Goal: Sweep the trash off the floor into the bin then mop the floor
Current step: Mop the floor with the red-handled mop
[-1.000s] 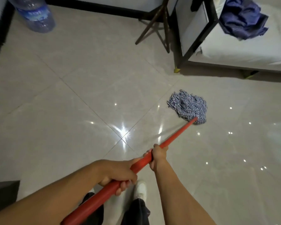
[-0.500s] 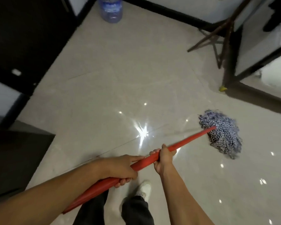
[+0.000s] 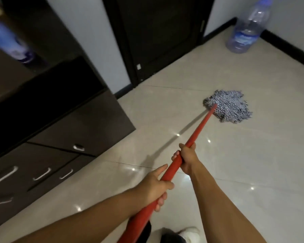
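On the tiled floor (image 3: 235, 163), left hand (image 3: 153, 188) and right hand (image 3: 187, 158) grip the mop (image 3: 228, 106).

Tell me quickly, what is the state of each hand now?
Left hand: grips the red mop handle.
Right hand: grips the same handle, nearer the mop head.

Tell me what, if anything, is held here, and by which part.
The mop, by its red handle: the right hand grips further down the shaft, the left hand closer to the person.
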### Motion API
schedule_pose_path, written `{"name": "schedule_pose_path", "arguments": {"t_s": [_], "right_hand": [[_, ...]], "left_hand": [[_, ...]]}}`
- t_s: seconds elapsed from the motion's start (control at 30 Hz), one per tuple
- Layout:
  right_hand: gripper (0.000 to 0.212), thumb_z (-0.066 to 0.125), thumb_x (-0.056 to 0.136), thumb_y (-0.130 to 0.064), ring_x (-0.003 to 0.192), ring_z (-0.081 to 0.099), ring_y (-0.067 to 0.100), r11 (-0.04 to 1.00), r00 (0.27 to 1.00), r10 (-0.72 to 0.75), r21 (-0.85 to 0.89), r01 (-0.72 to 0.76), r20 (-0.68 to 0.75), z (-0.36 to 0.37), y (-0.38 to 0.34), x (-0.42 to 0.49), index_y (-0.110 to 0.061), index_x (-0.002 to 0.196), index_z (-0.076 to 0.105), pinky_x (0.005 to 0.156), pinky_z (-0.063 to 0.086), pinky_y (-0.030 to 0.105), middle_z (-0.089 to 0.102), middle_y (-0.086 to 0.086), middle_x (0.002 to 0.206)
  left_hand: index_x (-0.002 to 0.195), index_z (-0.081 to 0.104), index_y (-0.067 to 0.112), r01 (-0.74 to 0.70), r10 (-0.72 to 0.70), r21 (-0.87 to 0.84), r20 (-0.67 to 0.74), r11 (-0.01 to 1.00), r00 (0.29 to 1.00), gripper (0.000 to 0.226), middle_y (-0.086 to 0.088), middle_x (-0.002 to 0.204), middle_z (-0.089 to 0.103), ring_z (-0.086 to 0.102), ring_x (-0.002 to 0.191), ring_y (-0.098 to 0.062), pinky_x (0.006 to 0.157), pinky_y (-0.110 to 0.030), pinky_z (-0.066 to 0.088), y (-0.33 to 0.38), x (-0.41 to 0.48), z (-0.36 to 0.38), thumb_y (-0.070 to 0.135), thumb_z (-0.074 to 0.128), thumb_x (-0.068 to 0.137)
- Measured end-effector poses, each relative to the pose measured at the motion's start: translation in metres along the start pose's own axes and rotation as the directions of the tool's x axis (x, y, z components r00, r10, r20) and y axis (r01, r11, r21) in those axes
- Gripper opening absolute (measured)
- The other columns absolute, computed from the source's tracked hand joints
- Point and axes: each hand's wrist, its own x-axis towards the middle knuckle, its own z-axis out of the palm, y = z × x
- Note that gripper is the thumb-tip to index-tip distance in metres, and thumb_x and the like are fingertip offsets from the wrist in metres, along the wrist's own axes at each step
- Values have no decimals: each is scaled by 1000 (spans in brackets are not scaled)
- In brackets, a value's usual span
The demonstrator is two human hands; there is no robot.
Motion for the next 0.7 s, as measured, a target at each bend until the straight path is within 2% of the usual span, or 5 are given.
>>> {"name": "schedule_pose_path", "arguments": {"t_s": [0.2,0.37,0.5,0.7], "right_hand": [[41,48,103,-8,42,42,15,959,983,68,-281,-17,171,123,45,8,-33,132,34,44,46,28,41,5,59],[68,46,97,3,45,46,16,922,966,97,-386,4,240,169,87,-8,-43,144,29,46,50,30,47,8,64],[74,46,94,3,48,49,17,923,985,40,-383,29,169,169,106,-20,-38,154,29,47,49,29,52,11,71],[79,47,95,2,47,47,15,958,999,-20,-284,30,40,117,110,-30,-37,160,23,44,46,27,52,9,68]], "left_hand": [[153,8,61,-21,-18,-250,-154,968,988,83,-2,60,53,47,46,-12,44,-28,42,-47,-19,-63,18,56,101],[153,-1,61,52,-92,-301,-120,952,988,87,-6,59,54,50,48,-16,47,-29,46,-78,-35,-91,18,55,101],[150,16,59,89,-106,-291,-42,953,993,73,-10,62,53,51,46,-17,46,-30,47,-89,-39,-92,14,51,103],[144,20,63,110,-102,-209,50,972,994,78,-9,69,54,53,51,-18,51,-32,49,-101,-39,-63,9,50,97]]}}
